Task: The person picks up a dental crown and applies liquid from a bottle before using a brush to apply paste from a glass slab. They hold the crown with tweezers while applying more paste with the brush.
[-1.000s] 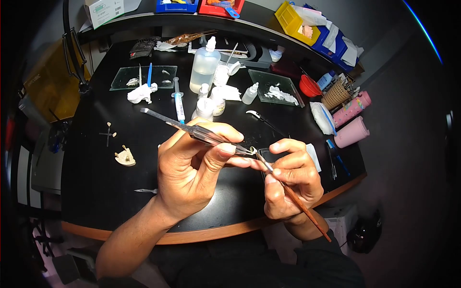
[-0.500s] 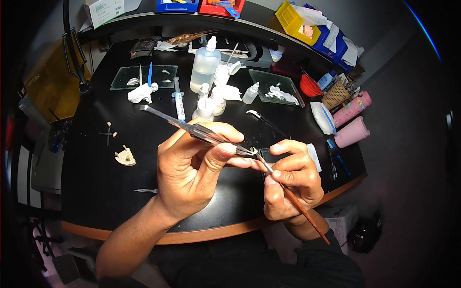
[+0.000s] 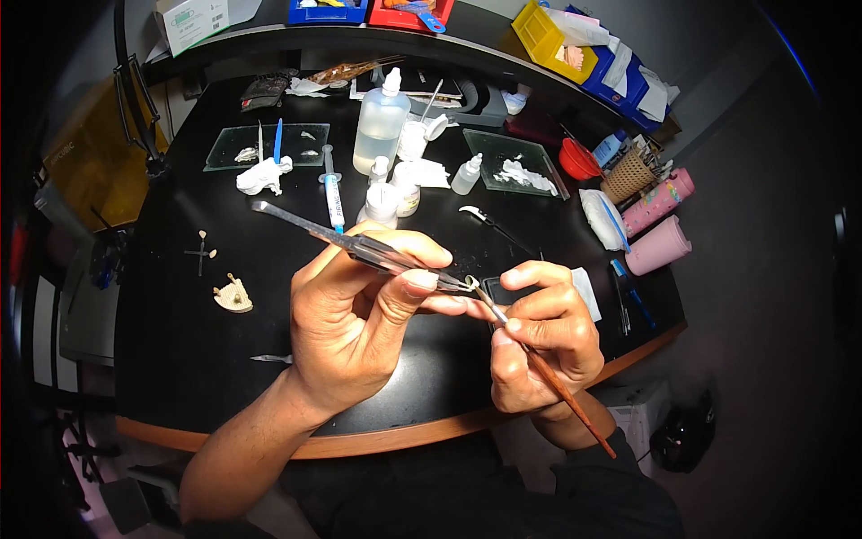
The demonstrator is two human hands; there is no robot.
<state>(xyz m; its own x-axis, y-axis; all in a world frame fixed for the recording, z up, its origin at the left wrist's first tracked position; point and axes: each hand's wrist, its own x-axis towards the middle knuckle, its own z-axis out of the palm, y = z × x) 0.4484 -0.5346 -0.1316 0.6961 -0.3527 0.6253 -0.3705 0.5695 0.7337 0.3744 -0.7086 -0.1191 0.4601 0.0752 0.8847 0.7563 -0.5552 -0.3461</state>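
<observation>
My left hand (image 3: 348, 323) pinches a pair of dark tweezers (image 3: 382, 254) between thumb and fingers, their pale end pointing up and left. At the tweezer tips sits a small, pale, ring-like piece that looks like a dental crown (image 3: 471, 282). My right hand (image 3: 548, 337) grips a fine brush (image 3: 558, 384) with a reddish-brown wooden handle, pencil fashion. The brush's tip is right at the small crown. Both hands are raised over the black table (image 3: 431, 359) and nearly meet at the fingertips.
Beyond the hands stand a large clear bottle (image 3: 378, 135), small jars (image 3: 381, 205) and a labelled syringe (image 3: 332, 199). A tooth model (image 3: 233, 295) lies at left. Glass slabs (image 3: 516, 171) hold white material. Pink cups (image 3: 658, 245) and a red bowl (image 3: 579, 160) are at right.
The whole view has shifted very slightly. Both hands keep almost the same pose, with the brush tip still at the small crown.
</observation>
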